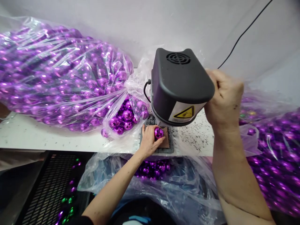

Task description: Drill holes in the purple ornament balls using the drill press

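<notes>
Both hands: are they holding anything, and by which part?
The left hand holds a purple ball around its left and near sides. The right hand is closed beside the black machine; whatever it grips is hidden.

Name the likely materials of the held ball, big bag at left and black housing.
Ball: probably plastic, metallic purple; mirror-like facets. Bag: likely thin plastic film, clear, glossy; creases, see-through. Housing: plastic or painted metal, can't tell which; satin black, soft sheen.

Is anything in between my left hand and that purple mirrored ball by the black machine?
Nothing visible is: your left hand touches the purple mirrored ball directly. The black machine head sits higher up, not between them.
</notes>
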A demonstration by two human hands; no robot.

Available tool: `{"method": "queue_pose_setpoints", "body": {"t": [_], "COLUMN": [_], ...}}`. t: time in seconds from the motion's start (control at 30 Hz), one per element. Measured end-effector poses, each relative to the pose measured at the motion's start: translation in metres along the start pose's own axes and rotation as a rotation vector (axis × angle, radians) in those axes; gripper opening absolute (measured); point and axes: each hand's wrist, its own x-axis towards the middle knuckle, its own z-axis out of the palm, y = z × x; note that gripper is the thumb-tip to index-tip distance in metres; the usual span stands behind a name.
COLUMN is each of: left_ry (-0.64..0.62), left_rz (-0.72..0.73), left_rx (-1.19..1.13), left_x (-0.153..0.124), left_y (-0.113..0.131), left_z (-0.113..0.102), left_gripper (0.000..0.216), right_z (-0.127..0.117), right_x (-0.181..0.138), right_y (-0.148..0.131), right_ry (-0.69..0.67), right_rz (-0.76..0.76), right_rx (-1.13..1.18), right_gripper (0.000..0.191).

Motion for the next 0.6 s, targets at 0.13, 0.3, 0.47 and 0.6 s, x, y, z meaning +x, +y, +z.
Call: {"method": "queue_pose_setpoints", "body": {"t": [0.13,0.3,0.47,0.6], "left_ry": [-0.009,-0.001,0.005,0.007], "left_rz": [-0.009,-0.022,-0.022,-0.019], "left_rx": [-0.010,-0.011,-0.020,-0.047], "left_x": [0.000,0.000,0.000,0.000], "left_y": [0.002,0.004,0.005,0.006], "left_z": [-0.002,-0.003,-0.004,-0.004], "left_gripper": [0.040,0.041,0.040,0.041], "right_z": [-0.002,-0.013,-0.011,-0.002], "right_x": [-0.012,-0.051,-0.093,-0.118], "right_y": [-0.003,-0.010,-0.008,0.004], "right_ry": [0.074,0.141,0.236,0.251], "right_rz": [0.046,-0.021,-0.104,-0.120], "right_rx": [-0.098,-0.124,-0.168,-0.159], "right_gripper": [0.047,0.036,0.016,0.004]}}
